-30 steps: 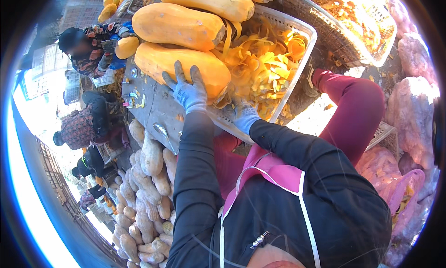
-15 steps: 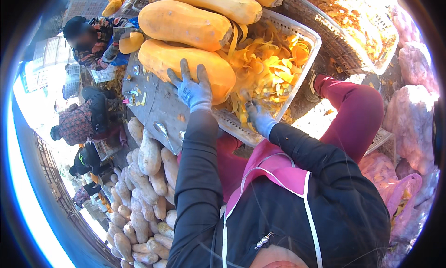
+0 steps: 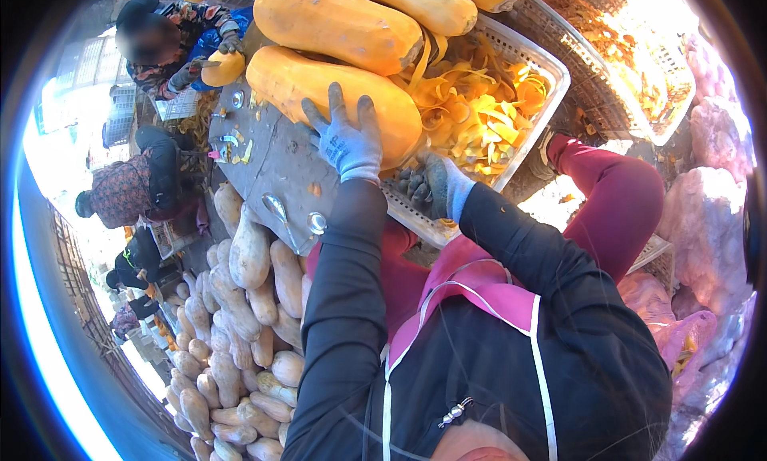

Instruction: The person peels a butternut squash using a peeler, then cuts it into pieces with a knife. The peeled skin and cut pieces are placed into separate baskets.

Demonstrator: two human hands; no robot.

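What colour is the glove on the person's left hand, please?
The glove is pale blue with dark grey fingers, best seen in the head view.

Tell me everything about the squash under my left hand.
The squash is long and orange, with a smooth, peeled-looking surface. It lies on its side, slanting from upper left to lower right, its left part over the gray board and its right end beside the peelings in the basket. Your gloved left hand rests spread on its near side. Another squash lies close along its far side. Your right hand is near its right end; whether it touches is unclear.
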